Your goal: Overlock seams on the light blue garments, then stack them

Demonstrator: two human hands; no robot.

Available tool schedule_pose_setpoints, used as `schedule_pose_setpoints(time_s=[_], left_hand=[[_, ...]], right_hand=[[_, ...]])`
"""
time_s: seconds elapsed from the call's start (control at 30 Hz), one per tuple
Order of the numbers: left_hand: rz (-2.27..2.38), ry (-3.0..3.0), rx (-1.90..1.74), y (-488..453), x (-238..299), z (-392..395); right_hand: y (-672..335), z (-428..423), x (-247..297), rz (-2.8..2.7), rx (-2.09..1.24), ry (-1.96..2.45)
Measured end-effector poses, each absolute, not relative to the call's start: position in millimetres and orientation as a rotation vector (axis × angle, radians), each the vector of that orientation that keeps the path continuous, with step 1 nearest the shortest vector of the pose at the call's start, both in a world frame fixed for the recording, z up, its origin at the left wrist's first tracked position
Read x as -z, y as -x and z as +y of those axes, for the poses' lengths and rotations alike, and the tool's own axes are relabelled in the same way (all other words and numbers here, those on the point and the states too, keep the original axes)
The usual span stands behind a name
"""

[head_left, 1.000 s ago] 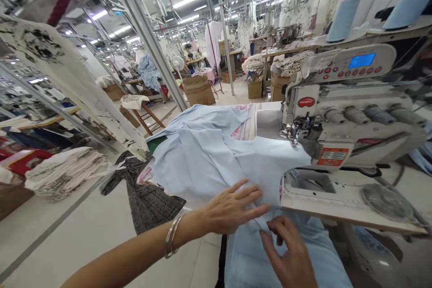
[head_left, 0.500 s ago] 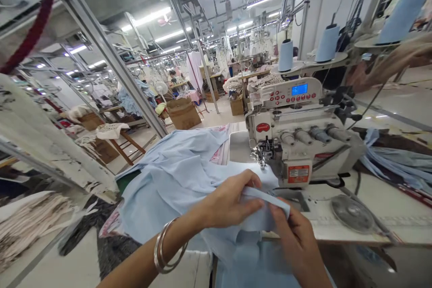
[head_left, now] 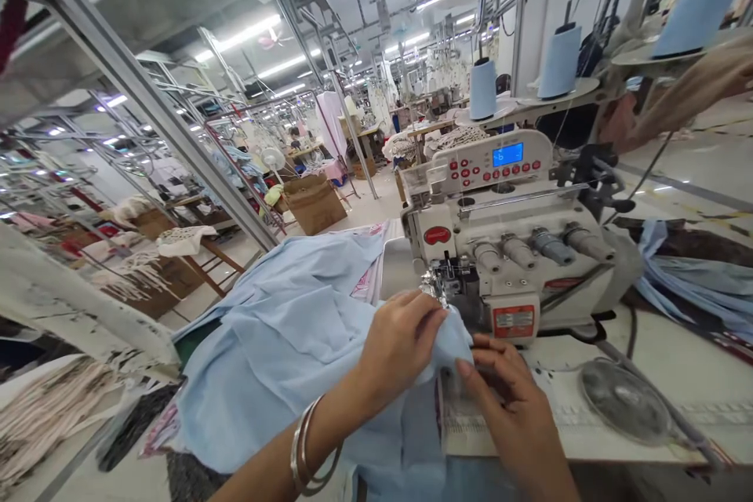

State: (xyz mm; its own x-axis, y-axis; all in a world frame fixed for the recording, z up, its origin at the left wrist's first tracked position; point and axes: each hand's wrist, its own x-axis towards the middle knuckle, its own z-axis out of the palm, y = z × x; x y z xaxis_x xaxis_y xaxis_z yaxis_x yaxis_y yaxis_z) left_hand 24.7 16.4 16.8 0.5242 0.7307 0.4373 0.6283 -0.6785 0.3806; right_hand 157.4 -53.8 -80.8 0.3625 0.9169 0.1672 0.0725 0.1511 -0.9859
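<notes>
Left of the overlock machine (head_left: pixel 500 251), a white-and-black printed panel (head_left: pixel 70 306) hangs beside a stool topped with white cloth (head_left: pixel 182 241) and a cardboard box (head_left: pixel 314 204). Nearer the machine, the bulk of a light-blue cloth (head_left: pixel 276 345) spreads in loose folds across the machine's table (head_left: pixel 588 416), with none of it visibly passed beyond the needle area. The left hand (head_left: pixel 400 345), bangles (head_left: pixel 306 455) on its wrist, is closed narrowly on a fold of the cloth just in front of the presser foot (head_left: pixel 447 282). The right hand (head_left: pixel 500 400) lies immediately right of it, fingers narrowly curled at the cloth's gathered edge; whether they grip it cannot be told. Whether that edge has entered under the foot is hidden, and no finished seam can be made out. A printed sheet (head_left: pixel 464 416) lies beneath the right hand. Thread cones (head_left: pixel 558 63) stand above the machine, and a round metal disc (head_left: pixel 623 400) lies on the table to its right, with blue garments (head_left: pixel 688 282) farther right.
</notes>
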Motion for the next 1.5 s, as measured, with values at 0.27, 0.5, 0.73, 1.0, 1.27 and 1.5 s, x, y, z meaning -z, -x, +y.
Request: schedule_pose_setpoints(time_s=[0.27, 0.5, 0.73, 1.0, 1.27, 1.5], left_hand=[[1.373, -2.369, -0.799, -17.4, -18.5, 12.7], [1.403, -2.293, -0.844, -1.3, -22.6, 10.5], [1.271, -2.288, -0.874, 1.6, -20.2, 16.3], [1.223, -2.324, -0.840, 2.8, -19.6, 17.3], [1.215, -2.339, -0.747, 5.0, -27.6, 17.6], [1.179, -2.394, -0.713, 3.5, -28.5, 17.1]], right_hand=[[-146.8, -64.8, 80.5, -1.223, -0.837, 1.178], [-127.4, -74.4, 76.4, -1.004, -0.946, 1.315], [-126.0, -69.6, 75.9, -0.983, -0.974, 1.346], [-123.9, -69.9, 81.1, -1.019, -0.952, 1.341], [-122.7, -69.6, 81.7, -1.017, -0.978, 1.322], [-122.7, -69.3, 78.7, -0.978, -0.998, 1.304]])
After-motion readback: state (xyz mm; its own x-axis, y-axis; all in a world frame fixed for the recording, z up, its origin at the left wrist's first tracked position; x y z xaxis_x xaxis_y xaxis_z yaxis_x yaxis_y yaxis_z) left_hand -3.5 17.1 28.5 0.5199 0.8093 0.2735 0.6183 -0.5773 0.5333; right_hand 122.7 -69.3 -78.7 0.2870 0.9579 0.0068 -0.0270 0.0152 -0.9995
